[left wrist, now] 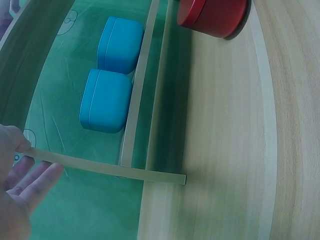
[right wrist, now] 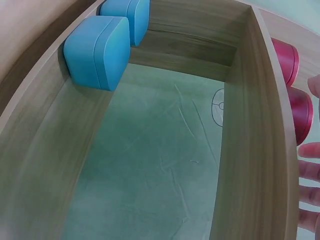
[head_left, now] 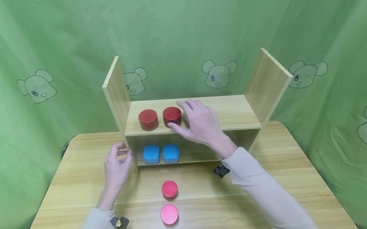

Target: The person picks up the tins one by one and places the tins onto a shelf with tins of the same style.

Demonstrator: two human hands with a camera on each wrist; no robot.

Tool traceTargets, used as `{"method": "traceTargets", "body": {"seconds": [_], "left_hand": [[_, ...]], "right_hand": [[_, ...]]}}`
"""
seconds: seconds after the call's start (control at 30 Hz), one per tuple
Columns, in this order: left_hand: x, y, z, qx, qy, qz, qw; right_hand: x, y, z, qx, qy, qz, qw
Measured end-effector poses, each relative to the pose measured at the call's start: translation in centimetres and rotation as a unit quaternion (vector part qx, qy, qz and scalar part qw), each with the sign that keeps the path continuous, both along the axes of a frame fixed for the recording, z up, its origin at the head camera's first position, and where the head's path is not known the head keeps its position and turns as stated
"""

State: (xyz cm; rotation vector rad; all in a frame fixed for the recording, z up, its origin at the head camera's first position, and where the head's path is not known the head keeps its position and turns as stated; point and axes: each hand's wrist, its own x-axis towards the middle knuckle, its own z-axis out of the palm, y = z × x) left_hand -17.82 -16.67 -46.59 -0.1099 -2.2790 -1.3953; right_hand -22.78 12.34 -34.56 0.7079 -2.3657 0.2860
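Observation:
My right hand [head_left: 201,122] reaches over the upper board of a wooden shelf [head_left: 223,107]. Its fingers are spread around a dark red round tin [head_left: 172,116], thumb at the tin's front and index finger behind. Whether they touch the tin is unclear. A second red tin [head_left: 148,120] sits to its left. At the shelf's left side, my left hand [head_left: 116,169] holds the front edge of the side panel [left wrist: 100,166] between thumb and fingers. In the lower compartment stand two blue square tins, the left one [head_left: 151,154] beside the right one [head_left: 171,153].
Two pinkish-red round tins, the farther one [head_left: 169,189] and the nearer one [head_left: 169,214], stand on the wooden table [head_left: 215,216] before the shelf. Upright panels rise at the shelf's left [head_left: 116,92] and right [head_left: 268,82]. A green curtain [head_left: 173,28] hangs behind.

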Motion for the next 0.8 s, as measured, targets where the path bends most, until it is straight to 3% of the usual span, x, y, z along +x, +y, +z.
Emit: {"method": "traceTargets", "body": {"seconds": [0.47, 0.8], "left_hand": [[0.0, -0.1, 0.0, -0.011, 0.014, 0.004, 0.9998], [0.0, -0.1, -0.1, -0.012, 0.017, 0.001, 0.9998]], "right_hand": [[2.8, 1.5, -0.1, -0.028, 0.068, 0.037, 0.997], [6.4, 2.6, -1.3, -0.017, 0.081, 0.057, 0.995]]}}
